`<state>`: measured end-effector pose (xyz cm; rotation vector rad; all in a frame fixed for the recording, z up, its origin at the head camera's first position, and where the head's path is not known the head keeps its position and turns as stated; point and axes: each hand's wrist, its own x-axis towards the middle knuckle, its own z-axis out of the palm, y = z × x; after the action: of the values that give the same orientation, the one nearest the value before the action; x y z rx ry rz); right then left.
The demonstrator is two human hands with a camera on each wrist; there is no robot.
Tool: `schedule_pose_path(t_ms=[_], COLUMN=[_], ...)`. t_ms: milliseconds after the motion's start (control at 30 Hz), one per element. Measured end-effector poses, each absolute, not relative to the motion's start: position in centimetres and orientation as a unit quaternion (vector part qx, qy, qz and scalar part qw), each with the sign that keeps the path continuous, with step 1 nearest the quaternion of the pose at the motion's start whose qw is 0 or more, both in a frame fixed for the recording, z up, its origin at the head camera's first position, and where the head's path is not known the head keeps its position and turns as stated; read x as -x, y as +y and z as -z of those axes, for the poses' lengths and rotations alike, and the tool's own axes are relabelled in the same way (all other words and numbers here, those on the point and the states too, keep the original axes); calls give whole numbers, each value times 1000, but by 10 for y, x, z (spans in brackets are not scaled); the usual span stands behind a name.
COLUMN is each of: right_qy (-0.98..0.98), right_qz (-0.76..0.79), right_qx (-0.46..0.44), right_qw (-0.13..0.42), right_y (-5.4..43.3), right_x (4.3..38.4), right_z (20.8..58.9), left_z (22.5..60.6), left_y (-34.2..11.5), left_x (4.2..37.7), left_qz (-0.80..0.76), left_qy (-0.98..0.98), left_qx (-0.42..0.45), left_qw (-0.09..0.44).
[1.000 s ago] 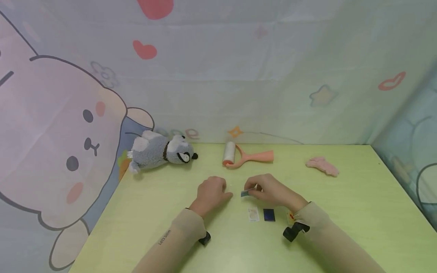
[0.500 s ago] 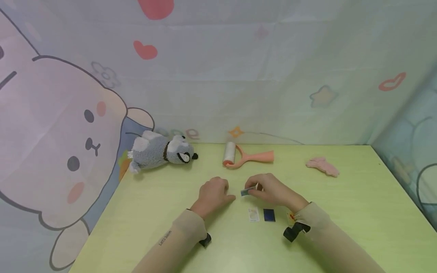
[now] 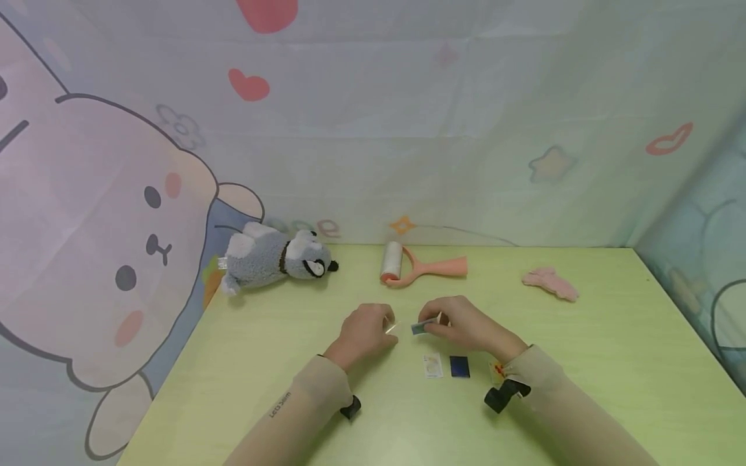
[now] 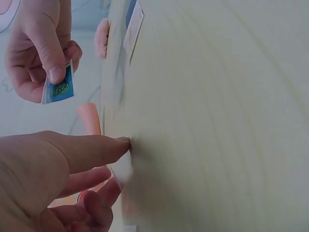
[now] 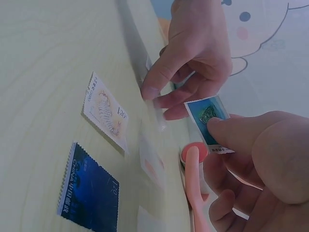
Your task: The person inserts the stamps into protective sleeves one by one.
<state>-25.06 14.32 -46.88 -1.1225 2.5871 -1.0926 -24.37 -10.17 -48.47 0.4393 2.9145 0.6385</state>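
My right hand (image 3: 460, 321) pinches a blue-green postage stamp (image 5: 206, 110) between thumb and fingers, raised over the table. Across from it, my left hand (image 3: 361, 333) is low on the tabletop, its thumb and fingertips about a small piece of clear plastic film (image 3: 392, 327) that catches the light. Nearer the front lie a pale stamp with a striped animal (image 5: 105, 111) and a dark blue stamp (image 5: 91, 188). A yellow stamp with red (image 3: 497, 371) is partly hidden by my right wrist.
At the table's back stand out a lint roller (image 3: 431, 268) with an orange handle and a grey-and-white plush animal (image 3: 262, 262) lying on its side. A crumpled pink cloth item (image 3: 550, 283) is at the back right. A printed curtain (image 3: 408, 129) hangs behind.
My left hand first shifts slightly right, then back, and the clear film now shows tilted up between its thumb and fingers. My right hand keeps the stamp almost still.
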Motion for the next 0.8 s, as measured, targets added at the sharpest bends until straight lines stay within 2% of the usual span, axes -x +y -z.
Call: schedule_pose_path(t_ms=[267,800], right_qy=[854,858], right_qz=[366,391], right_qx=[367,333], right_qw=[55,0], right_y=[145,144], right_x=[251,253], right_z=[472,472], left_z=[487,483], left_y=[-103,-113], left_x=[245,245], left_qz=[-236,-301], left_qy=[960,939], left_qx=[-128,-166], left_qw=[84,28])
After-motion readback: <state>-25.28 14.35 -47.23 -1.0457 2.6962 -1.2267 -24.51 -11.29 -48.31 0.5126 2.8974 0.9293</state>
